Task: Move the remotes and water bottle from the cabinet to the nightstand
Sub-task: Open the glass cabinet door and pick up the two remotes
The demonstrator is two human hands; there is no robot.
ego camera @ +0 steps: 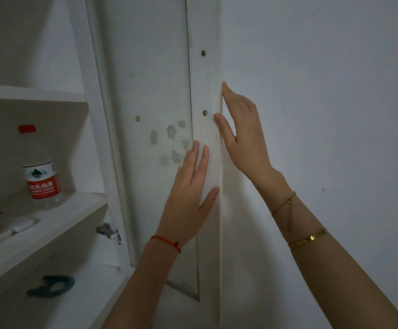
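Both hands are on the cabinet door [150, 96], which stands swung wide against the wall, so I judge this to be the opening step: the cabinet is open and nothing has been lifted out yet.

The left hand [188, 193] lies flat on the door's inner face near its free edge, fingers straight and close together, pointing to about twelve o'clock, thumb out toward two o'clock. It holds nothing. A red string bracelet [166, 242] circles that wrist. The right hand [240, 136] sits just above it at the door's edge, fingers extended up along the edge and the thumb laid across onto the inner face; spread loosely, empty too. Two gold bracelets [307, 238] ride the right forearm. Both forearms come up from the bottom of the view, from about six o'clock.

The water bottle [41, 172] stands upright on the middle shelf [79, 210], off at nine o'clock from the hands and well apart from them, red cap on, red label facing out. At about eight o'clock on that shelf lie pale, blurred shapes that are probably the remotes [5, 227]; I cannot tell how many. A dark teal object [52, 286] rests on the shelf below.

Next, a hand needs to leave the door and reach left into the shelf. The nightstand is not in sight.
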